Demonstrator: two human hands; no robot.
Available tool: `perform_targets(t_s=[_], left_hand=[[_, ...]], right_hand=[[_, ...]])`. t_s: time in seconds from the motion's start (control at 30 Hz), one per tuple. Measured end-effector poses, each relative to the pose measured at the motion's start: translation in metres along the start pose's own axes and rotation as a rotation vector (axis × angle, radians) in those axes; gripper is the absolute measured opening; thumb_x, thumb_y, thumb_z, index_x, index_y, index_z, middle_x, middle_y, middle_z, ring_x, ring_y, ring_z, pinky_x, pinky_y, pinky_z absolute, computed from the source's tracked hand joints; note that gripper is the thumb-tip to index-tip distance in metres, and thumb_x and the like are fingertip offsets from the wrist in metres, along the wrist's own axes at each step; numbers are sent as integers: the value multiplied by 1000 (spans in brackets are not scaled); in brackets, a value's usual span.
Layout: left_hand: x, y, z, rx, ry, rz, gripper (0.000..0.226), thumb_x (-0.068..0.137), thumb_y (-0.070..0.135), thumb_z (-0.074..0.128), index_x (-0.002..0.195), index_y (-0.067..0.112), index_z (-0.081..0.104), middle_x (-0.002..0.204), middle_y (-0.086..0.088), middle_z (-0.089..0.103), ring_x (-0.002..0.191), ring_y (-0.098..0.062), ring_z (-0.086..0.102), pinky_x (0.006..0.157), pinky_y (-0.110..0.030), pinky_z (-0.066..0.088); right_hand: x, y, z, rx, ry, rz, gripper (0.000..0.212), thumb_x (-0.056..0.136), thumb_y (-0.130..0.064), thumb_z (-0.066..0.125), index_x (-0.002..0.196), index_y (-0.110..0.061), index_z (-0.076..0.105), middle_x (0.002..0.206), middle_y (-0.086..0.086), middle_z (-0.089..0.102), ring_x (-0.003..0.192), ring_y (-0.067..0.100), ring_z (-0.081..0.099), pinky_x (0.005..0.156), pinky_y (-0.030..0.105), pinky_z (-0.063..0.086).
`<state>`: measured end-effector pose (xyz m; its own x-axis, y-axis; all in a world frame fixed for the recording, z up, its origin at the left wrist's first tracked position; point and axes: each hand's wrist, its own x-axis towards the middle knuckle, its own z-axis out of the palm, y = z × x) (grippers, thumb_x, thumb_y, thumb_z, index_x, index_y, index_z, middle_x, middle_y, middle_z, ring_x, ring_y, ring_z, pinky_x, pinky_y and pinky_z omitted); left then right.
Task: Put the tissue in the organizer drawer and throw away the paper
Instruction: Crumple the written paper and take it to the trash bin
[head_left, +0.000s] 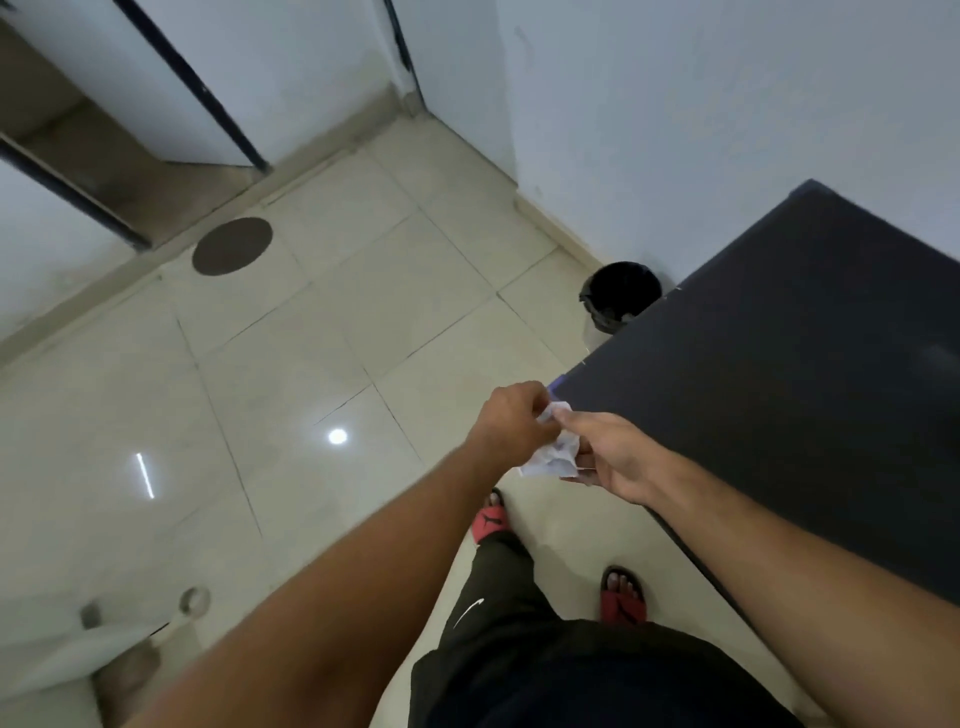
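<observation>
A crumpled white paper (553, 453) is held between both hands in front of me, above the tiled floor. My left hand (511, 423) pinches its upper edge with closed fingers. My right hand (610, 457) grips it from the right, the fingers wrapped under it. A black bin (621, 296) stands open on the floor against the white wall, some way beyond the hands. No organizer drawer or tissue is in view.
A dark table top (810, 364) fills the right side, its corner just past my right hand and partly covering the bin. A round brown floor cover (232, 246) lies far left. My feet in red sandals (488, 519) stand below the hands. Dark-framed doors stand at the back.
</observation>
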<state>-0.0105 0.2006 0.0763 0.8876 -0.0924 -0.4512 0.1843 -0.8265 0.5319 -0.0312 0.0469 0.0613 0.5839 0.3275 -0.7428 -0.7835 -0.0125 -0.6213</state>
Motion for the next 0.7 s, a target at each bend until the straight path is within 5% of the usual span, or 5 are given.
perform_targets(t_s=[0.13, 0.37, 0.47, 0.6, 0.7], left_hand=[[16, -33, -42, -30, -101, 48, 18, 90, 26, 70, 104, 15, 70, 102, -2, 69, 94, -20, 64, 78, -28, 53], [68, -106, -127, -308, -265, -14, 13, 84, 9, 73, 97, 11, 75, 89, -7, 78, 76, -10, 70, 73, -30, 58], [93, -122, -150, -328, -140, -27, 25, 78, 6, 80, 98, 7, 64, 77, -11, 74, 60, -14, 67, 46, -20, 49], [126, -141, -171, -194, -175, 49, 40, 75, 17, 85, 110, 14, 66, 85, -3, 69, 65, -10, 60, 48, -18, 45], [163, -138, -183, -50, -169, 127, 31, 77, 29, 83, 101, 15, 70, 92, 1, 68, 76, -13, 62, 54, -20, 46]], right_hand=[[33, -17, 35, 10, 47, 5, 19, 102, -22, 57, 115, -20, 71, 111, 8, 75, 104, 24, 70, 78, 34, 58], [109, -71, 106, 72, 225, -39, 21, 95, 4, 56, 93, -11, 70, 93, 16, 71, 82, 27, 66, 65, 30, 56], [127, -98, 133, 148, 241, -64, 25, 91, 11, 56, 96, -9, 72, 95, 14, 73, 76, 22, 69, 56, 23, 55], [139, -113, 142, 381, 130, -85, 28, 92, -10, 61, 113, 6, 71, 114, 22, 71, 96, 27, 68, 85, 36, 60], [161, -131, 135, 408, 179, -133, 25, 92, -10, 66, 111, 5, 71, 118, 23, 71, 98, 27, 70, 89, 35, 60]])
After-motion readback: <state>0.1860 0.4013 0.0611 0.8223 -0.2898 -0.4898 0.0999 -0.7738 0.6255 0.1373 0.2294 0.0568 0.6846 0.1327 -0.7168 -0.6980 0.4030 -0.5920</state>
